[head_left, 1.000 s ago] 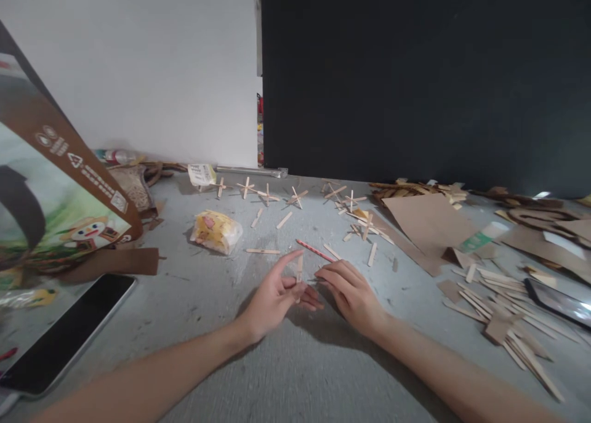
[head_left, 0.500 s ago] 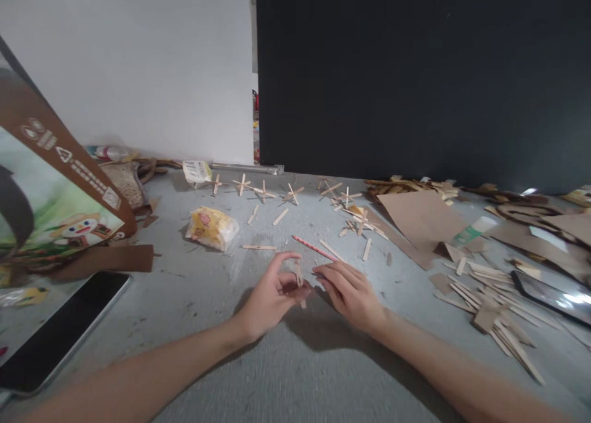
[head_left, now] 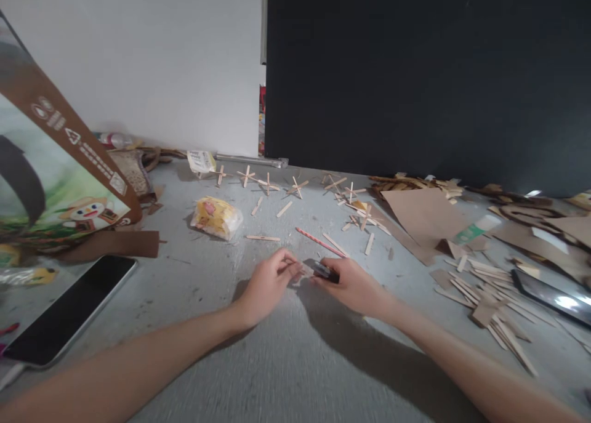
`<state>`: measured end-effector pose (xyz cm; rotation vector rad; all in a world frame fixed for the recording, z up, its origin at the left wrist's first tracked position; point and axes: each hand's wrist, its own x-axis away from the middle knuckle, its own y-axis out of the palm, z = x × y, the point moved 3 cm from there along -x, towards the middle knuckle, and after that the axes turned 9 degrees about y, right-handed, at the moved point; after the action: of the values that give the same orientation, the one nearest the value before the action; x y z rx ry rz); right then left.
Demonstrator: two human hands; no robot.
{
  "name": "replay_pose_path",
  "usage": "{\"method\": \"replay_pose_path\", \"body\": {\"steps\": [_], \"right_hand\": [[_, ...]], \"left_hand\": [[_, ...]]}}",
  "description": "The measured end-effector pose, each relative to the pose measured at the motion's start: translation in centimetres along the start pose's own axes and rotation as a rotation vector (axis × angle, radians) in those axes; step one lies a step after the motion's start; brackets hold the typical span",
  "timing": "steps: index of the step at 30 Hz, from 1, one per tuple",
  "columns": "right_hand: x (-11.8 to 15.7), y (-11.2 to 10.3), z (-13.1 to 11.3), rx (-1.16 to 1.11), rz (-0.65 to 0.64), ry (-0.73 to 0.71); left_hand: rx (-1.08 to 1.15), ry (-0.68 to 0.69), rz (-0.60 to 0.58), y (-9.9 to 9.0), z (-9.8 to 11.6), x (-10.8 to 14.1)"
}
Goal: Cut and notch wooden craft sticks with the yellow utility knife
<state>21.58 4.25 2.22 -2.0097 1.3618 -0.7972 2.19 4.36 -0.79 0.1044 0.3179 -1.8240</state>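
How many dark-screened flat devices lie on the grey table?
2. One tablet lies at the near left by the printed bag; another device lies at the far right among cardboard strips. Clutter may hide others.

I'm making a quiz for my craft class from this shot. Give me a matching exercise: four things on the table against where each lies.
Things:
1. phone
2. yellow packet
3. red-striped stick
4. cardboard sheet

Places:
a. just beyond the two hands
b. near left edge
c. far right of centre
d. left of centre, beside a lone wooden stick

Pairs: 1-b, 2-d, 3-a, 4-c
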Motion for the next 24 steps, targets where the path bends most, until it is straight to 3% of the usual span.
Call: {"method": "replay_pose_path", "body": {"steps": [3, 6, 10, 15, 19, 24], "right_hand": [[-0.5, -0.4, 0.6, 0.052, 0.049, 0.009], [-0.8, -0.8, 1.0, 0.097, 0.142, 0.01], [-0.2, -1.6, 1.0, 0.147, 0.27, 0.045], [2.8, -2.0, -0.8, 0.238, 0.277, 0.016], [5.9, 0.1, -1.2, 0.355, 0.228, 0.161], [8.7, 3.4, -1.3, 0.189, 0.285, 0.256]], "left_hand": [[-0.338, 0.115, -0.051, -0.7, 0.1, -0.4], [-0.538, 0.215, -0.093, -0.8, 0.0, -0.6], [-0.594, 0.246, -0.163, -0.4, -0.2, -0.8], [-0.632, 0.214, -0.174, -0.7, 0.3, -1.4], [-0.629, 0.17, -0.169, -1.0, 0.2, -1.7], [-0.603, 0.148, -0.158, -0.9, 0.1, -1.8]]}}
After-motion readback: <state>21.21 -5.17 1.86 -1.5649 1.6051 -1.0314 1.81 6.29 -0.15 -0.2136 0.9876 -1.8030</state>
